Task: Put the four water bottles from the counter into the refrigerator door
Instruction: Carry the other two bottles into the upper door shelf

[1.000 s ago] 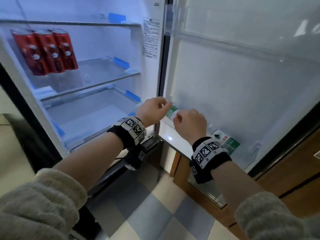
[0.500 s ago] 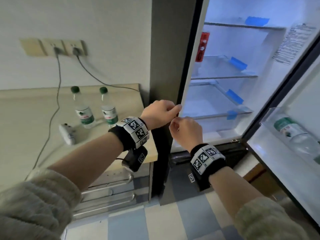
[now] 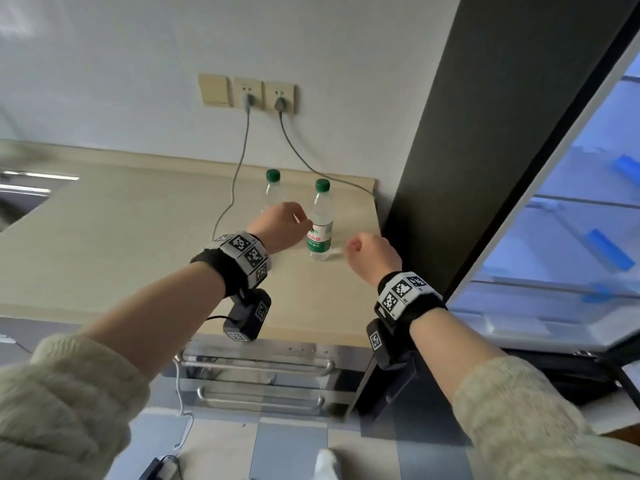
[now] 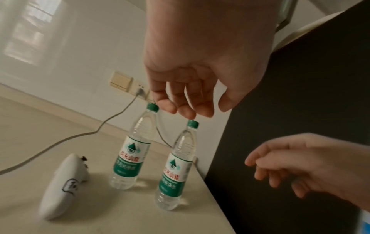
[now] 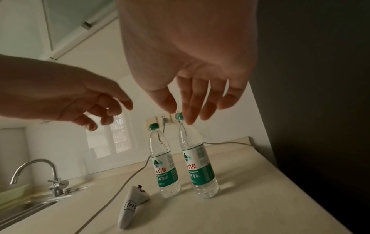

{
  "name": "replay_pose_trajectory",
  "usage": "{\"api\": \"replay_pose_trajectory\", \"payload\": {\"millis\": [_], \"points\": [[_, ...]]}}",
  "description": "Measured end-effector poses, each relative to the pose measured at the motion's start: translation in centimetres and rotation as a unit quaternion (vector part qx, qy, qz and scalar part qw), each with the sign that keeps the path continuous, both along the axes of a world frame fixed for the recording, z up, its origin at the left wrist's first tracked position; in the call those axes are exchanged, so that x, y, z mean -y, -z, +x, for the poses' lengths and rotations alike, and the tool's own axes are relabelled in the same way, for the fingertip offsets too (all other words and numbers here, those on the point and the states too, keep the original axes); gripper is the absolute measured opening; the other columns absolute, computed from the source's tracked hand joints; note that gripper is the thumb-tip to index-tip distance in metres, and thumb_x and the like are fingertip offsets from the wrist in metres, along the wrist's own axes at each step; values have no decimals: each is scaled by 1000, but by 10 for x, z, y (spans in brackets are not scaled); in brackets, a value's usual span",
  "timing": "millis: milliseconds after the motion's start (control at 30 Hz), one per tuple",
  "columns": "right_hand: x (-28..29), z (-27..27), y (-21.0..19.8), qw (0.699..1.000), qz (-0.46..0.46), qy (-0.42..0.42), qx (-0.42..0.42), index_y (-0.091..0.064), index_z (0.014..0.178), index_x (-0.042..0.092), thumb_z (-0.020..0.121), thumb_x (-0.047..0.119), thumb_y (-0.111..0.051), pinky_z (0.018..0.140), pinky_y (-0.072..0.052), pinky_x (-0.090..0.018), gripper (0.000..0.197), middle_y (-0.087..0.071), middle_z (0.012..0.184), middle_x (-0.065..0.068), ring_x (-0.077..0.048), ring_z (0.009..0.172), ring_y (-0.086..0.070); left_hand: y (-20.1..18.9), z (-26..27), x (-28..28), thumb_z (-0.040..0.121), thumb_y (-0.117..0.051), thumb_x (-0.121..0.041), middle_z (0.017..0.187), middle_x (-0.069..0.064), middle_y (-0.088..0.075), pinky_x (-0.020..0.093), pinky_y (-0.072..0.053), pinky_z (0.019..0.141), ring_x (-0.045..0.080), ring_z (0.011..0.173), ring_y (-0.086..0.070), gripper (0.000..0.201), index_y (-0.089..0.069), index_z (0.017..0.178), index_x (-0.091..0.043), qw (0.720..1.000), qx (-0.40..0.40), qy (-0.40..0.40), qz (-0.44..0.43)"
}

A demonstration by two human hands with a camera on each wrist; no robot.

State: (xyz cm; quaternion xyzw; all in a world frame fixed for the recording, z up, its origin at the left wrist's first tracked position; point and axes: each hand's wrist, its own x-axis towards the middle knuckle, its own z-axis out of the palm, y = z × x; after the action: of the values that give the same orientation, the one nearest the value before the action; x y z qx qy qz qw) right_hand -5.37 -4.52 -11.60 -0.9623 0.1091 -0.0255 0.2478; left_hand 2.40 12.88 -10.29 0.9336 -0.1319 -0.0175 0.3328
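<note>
Two water bottles (image 3: 320,223) stand upright on the counter (image 3: 138,237) beside the refrigerator (image 3: 571,220), not yet loaded; left hand (image 3: 280,226) and right hand (image 3: 372,256) hover near them, fingers loosely parted, holding nothing; door shelf unseen

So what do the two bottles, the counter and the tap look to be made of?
Bottles: clear, thin plastic, since the wall shows through them, with green plastic-looking caps and glossy printed labels. Counter: smooth pale stone or laminate with a faint sheen; I cannot tell which. Tap: polished metal, mirror-bright like chrome.
</note>
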Motion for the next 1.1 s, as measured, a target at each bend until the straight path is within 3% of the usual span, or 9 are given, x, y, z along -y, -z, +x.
{"api": "replay_pose_trajectory", "payload": {"millis": [100,200,300,433,533,633,833,967,1100], "points": [[5,39,12,998,42,8,-44,-56,123,13,90,30,-53,91,-46,-33,37,-62,123,-7,-27,111,-58,10,28,-9,88,-59,-26,96,6,-65,35,-51,83,25,89,-62,34,-54,118,-11,998,-44,-43,-12],[9,79,25,995,75,10,-64,-46,134,9,85,36,-65,96,-45,-36,60,-55,133,-9,-26,118,-54,24,61,-12,85,-64,-27,115,11,-60,38,-48,90,27,102,-59,58,-39,134,-8,992,-74,-100,-35],[13,120,38,989,115,4,-97,-40,138,6,78,41,-75,97,-42,-34,78,-50,138,-10,-26,123,-51,37,98,-13,79,-72,-34,136,15,-46,42,-44,101,30,121,-49,84,-24,144,-10,981,-108,-158,-25],[17,167,60,975,162,-4,-152,-29,144,6,72,41,-81,103,-39,-36,96,-45,143,-11,-28,128,-47,47,135,-11,72,-80,-30,143,17,-39,47,-40,106,34,129,-44,104,-12,149,-12,959,-182,-204,-76],[17,191,77,970,179,-16,-165,-40,134,9,64,43,-84,101,-46,-39,90,-57,128,-7,-27,116,-57,57,152,-8,71,-82,-21,141,15,-41,46,-40,107,33,130,-43,102,-16,147,-10,947,-208,-217,-113],[19,206,101,969,187,-36,-157,-53,117,16,46,52,-81,92,-52,-39,85,-66,109,-1,-22,102,-64,72,161,-8,71,-81,-13,140,13,-43,45,-39,108,31,130,-43,92,-25,143,-8,940,-214,-225,-139],[25,204,112,959,245,-62,-124,-57,112,21,61,33,-87,83,-52,-26,60,-68,104,4,-15,96,-65,109,177,-5,53,-89,-27,121,3,-59,46,-45,102,24,116,-55,90,-44,130,-16,934,-195,-239,-178],[27,205,115,963,243,-75,-90,-60,108,21,62,33,-86,70,-48,-16,54,-69,98,5,-12,90,-66,109,179,3,60,-87,-20,112,-1,-59,40,-47,99,20,106,-57,77,-47,126,-16,936,-173,-252,-174],[27,195,116,970,225,-70,-51,-61,100,19,63,35,-83,69,-50,-20,45,-70,92,4,-13,85,-67,105,172,8,62,-85,-23,107,0,-60,37,-51,89,21,99,-58,70,-48,120,-20,941,-140,-272,-148]]}}
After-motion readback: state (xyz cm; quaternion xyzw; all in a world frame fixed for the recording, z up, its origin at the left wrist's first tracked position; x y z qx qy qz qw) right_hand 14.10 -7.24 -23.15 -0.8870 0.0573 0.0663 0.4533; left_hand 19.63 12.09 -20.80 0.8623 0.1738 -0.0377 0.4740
